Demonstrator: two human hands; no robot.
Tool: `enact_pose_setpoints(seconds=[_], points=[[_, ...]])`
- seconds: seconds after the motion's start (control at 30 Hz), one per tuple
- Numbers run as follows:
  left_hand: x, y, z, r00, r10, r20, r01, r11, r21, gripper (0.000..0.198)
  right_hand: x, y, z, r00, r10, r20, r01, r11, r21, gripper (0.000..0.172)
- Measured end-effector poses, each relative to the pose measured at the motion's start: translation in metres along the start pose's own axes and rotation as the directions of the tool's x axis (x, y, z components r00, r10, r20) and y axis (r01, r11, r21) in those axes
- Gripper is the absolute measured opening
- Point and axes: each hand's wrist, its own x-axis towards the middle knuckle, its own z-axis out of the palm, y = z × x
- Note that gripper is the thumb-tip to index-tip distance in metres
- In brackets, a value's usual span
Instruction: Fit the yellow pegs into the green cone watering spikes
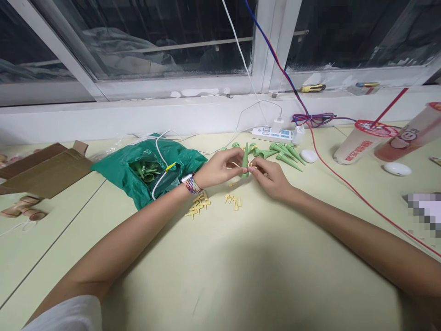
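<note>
Between the thumb and fingers of my left hand [222, 166] is a green plastic spike [245, 160], held upright with its point up. My right hand [272, 178] pinches a small pale-yellow plastic piece [251, 165] against the spike's lower side; my fingertips cover most of it. Several more green spikes [287, 154] lie behind my hands. Small yellow T-shaped pieces [198, 205] are heaped below my left wrist, and a few yellow pieces [234, 200] lie just to their right. A green plastic bag [117, 166], torn open, holds more green spikes.
A power strip [272, 134] with cables stands by the wall. On the right are two drink cups [361, 142], white rounded cases [397, 168] and a red cable [344, 181] across the table. An open cardboard box [51, 172] and a wooden toy [24, 208] lie left.
</note>
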Motion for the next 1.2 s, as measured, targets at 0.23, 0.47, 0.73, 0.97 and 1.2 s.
enact_pose_setpoints(seconds=[0.23,0.47,0.73,0.97,1.2], points=[[0.0,0.02,-0.006,0.954,0.293,-0.066,-0.226,0.845,0.485,0.016,0.005,-0.013,-0.022,0.998,0.051,0.034,-0.056,0.988,0.146,0.034],[0.006,0.042,-0.036,0.948,0.187,-0.257,-0.025,0.851,0.525,0.021,0.018,0.012,-0.082,0.904,0.06,-0.423,0.015,0.985,0.173,0.038],[0.055,-0.002,0.065,0.944,-0.014,0.33,-0.259,0.585,0.768,0.027,0.039,-0.004,-0.115,0.834,0.047,-0.549,0.146,0.942,0.302,0.03],[0.087,-0.025,0.079,0.913,-0.004,0.407,-0.336,0.558,0.759,0.027,0.037,-0.013,-0.105,0.879,0.186,-0.44,0.024,0.903,0.429,0.029],[0.081,-0.024,0.063,0.94,0.164,0.3,-0.323,0.713,0.622,0.029,0.036,-0.017,-0.094,0.938,0.149,-0.314,-0.026,0.93,0.366,0.031]])
